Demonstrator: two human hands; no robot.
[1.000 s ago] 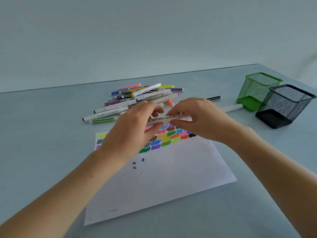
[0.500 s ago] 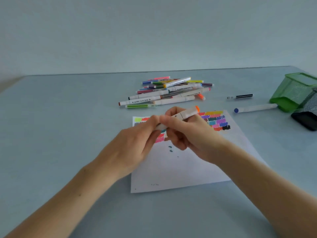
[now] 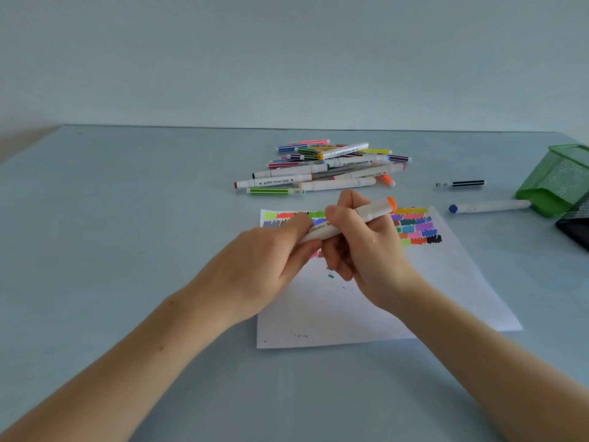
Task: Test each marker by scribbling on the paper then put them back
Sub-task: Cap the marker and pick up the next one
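Both hands are on one marker [image 3: 347,221], held in the air over the paper [image 3: 366,307]. The right hand [image 3: 366,250] grips the white barrel, fingers curled round its middle, the orange-capped end sticking up and away past the knuckles. The left hand [image 3: 264,266] pinches the near, lower end, which is hidden under its fingertips; I cannot tell whether a cap sits there or is coming off. To my eye this is the uncapping step before a scribble.

Under the hands the paper lies on the bench [image 3: 127,218], its far edge filled with rows of colour swatches [image 3: 414,226], a few small dark dots nearer the wrists. Beyond the hands lies the pile [image 3: 325,167] of markers, heaped and crossing one another. Off to the right of the right hand lie a thin black pen [image 3: 462,183] and a blue-capped marker [image 3: 487,206], apart from each other, and further right stand a green mesh cup [image 3: 557,183] and a black one [image 3: 577,224], both cut off by the frame.

What could go wrong: a stiff cap letting go suddenly could jerk the hands apart and flick the cap across the bench, or drag a wet tip over the swatches or the skin. With neither hand pinning it, the sheet may slide once scribbling starts.
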